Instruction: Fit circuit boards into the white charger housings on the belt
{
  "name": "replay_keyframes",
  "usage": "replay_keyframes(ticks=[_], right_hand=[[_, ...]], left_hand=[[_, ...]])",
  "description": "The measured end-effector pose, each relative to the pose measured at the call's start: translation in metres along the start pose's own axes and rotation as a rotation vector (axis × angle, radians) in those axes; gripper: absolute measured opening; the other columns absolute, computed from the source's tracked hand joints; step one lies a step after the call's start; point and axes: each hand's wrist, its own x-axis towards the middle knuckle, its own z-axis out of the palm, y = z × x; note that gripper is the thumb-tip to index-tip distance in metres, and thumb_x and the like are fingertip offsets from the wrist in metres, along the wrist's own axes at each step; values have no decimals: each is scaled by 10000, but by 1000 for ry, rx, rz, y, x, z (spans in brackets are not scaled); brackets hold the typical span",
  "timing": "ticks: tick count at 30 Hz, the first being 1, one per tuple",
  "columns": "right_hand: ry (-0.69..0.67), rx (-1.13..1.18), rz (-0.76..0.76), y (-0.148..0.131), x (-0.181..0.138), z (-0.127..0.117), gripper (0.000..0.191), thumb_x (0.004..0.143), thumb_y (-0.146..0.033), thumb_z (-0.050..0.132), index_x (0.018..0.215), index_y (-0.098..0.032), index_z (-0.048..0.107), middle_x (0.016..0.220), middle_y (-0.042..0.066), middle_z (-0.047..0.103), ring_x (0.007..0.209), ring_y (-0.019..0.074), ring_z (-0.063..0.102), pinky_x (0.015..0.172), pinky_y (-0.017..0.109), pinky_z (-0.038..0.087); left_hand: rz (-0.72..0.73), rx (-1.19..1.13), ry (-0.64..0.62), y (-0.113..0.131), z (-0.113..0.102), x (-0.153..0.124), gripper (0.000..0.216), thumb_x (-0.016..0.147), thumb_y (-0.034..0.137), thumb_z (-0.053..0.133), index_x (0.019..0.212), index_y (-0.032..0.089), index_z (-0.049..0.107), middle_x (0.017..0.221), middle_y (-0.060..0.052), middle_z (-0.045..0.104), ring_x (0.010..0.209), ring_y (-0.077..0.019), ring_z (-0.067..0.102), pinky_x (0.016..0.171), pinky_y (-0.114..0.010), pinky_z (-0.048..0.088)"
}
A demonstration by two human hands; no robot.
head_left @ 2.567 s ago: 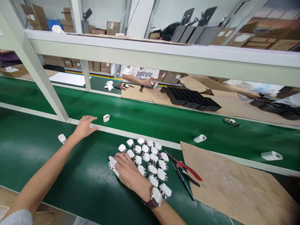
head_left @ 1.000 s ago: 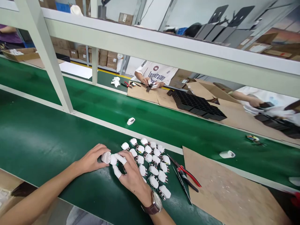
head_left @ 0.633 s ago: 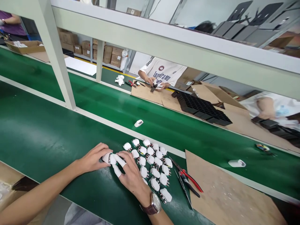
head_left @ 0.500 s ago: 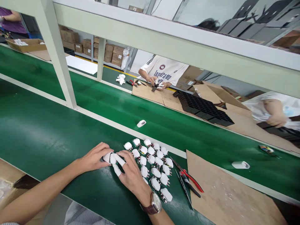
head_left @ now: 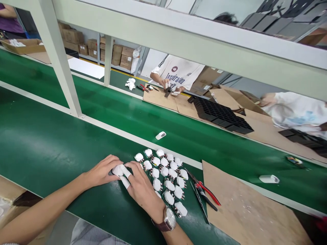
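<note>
The left hand (head_left: pixel 103 172), left of the lower centre of the frame, is clamped around a small white rounded plastic casing (head_left: pixel 118 170), fingers and thumb on either side of it; the right hand (head_left: pixel 144 190), at the lower centre, lays two digits in white finger covers (head_left: pixel 125 182) against the casing's right end, and whether they pinch it or only press it I cannot tell. The casing is held just above the dark green smooth-topped desk (head_left: pixel 38 136) that spreads from the left edge across the lower part of the frame. A pale grey-green metal frame (head_left: pixel 178 41) crosses the top, its post slanting down at the upper left, and a bright green belt-like strip (head_left: pixel 122 117) runs diagonally through the middle. Beyond it, at the upper centre, a person in a white printed shirt (head_left: pixel 176 71) bends over a dark object. A worn flat brown cardboard sheet (head_left: pixel 245 200) fills much of the lower right, and a black gridded tray (head_left: pixel 219 114) lies at the upper right. A cluster of white rounded plug pieces with metal pins (head_left: pixel 164 171) sits just right of the right hand, near the centre. Beside it are red-and-black handled pliers (head_left: pixel 209 193), overlapping the cardboard's left edge, and slim metal tweezers (head_left: pixel 200 204). A round silver wristwatch on a brown strap (head_left: pixel 169 218) circles the right wrist. Another white casing (head_left: pixel 160 135) lies on the strip near the centre.
</note>
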Motion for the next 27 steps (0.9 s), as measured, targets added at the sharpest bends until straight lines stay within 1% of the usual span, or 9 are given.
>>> replay_keyframes(ticks=[3, 8, 13, 15, 17, 19, 22, 24, 27], right_hand=[[6, 44, 3, 0, 0, 1, 397, 999, -118, 597, 1384, -201, 546, 1355, 146, 607, 1291, 314, 564, 1065, 537, 583], [-23, -14, -33, -3, 4, 3, 244, 1041, -187, 555, 1276, -190, 621, 1445, 161, 575, 1340, 342, 541, 1067, 554, 565], [-27, 5, 16, -5, 10, 6, 336, 1044, -224, 563, 1379, -203, 568, 1328, 156, 614, 1201, 322, 606, 997, 548, 586], [7, 6, 17, -3, 9, 8, 328, 1038, -211, 570, 1365, -204, 578, 1295, 156, 619, 1171, 318, 614, 969, 537, 596], [75, 23, 31, 0, 5, 7, 327, 1033, -174, 559, 1358, -203, 577, 1286, 153, 623, 1170, 303, 616, 973, 521, 597], [154, 44, 54, 2, -2, 4, 317, 1026, -136, 557, 1335, -202, 582, 1292, 144, 631, 1181, 281, 612, 997, 495, 590], [222, 81, 34, -2, -17, -5, 257, 1023, -136, 573, 1270, -193, 610, 1266, 111, 658, 1165, 240, 618, 1026, 430, 576], [188, 101, 9, -9, -28, -10, 217, 1051, -186, 540, 1251, -180, 624, 1229, 78, 674, 1133, 202, 632, 1034, 366, 559], [26, 102, -34, -19, -40, -10, 272, 1100, -312, 456, 1225, -169, 651, 1229, 25, 690, 1128, 141, 652, 1073, 277, 500]], left_hand=[[-26, -44, -27, 2, -2, 1, 430, 962, 259, 704, 1375, 247, 586, 1237, -107, 651, 1130, -270, 629, 975, -401, 572], [-55, -95, -41, -1, -1, 2, 421, 971, 295, 702, 1371, 251, 579, 1271, -105, 659, 1188, -276, 622, 1038, -428, 553], [-119, -54, -11, 0, -1, -4, 519, 944, 239, 700, 1427, 268, 513, 1202, -76, 676, 1078, -240, 657, 948, -393, 594], [-64, -38, 20, 3, -2, -6, 416, 978, 205, 643, 1375, 271, 539, 1210, -77, 676, 1085, -230, 663, 945, -380, 594], [50, 5, 62, 4, -3, -8, 292, 1019, 171, 577, 1293, 271, 589, 1253, -87, 673, 1132, -227, 660, 974, -375, 582], [135, 91, 116, 6, -3, -8, 243, 1038, 150, 548, 1231, 274, 628, 1261, -86, 677, 1129, -223, 669, 973, -367, 580], [154, 236, 188, 10, -2, -8, 196, 1039, 154, 555, 1156, 272, 658, 1200, -72, 699, 1037, -211, 696, 919, -345, 591], [135, 307, 190, 12, -3, -8, 169, 1046, 179, 542, 1117, 269, 666, 1128, -56, 714, 978, -201, 714, 886, -318, 599], [157, 366, 113, 5, -12, -3, 192, 1046, 262, 507, 1044, 305, 693, 1046, -4, 737, 947, -190, 736, 886, -266, 616]])
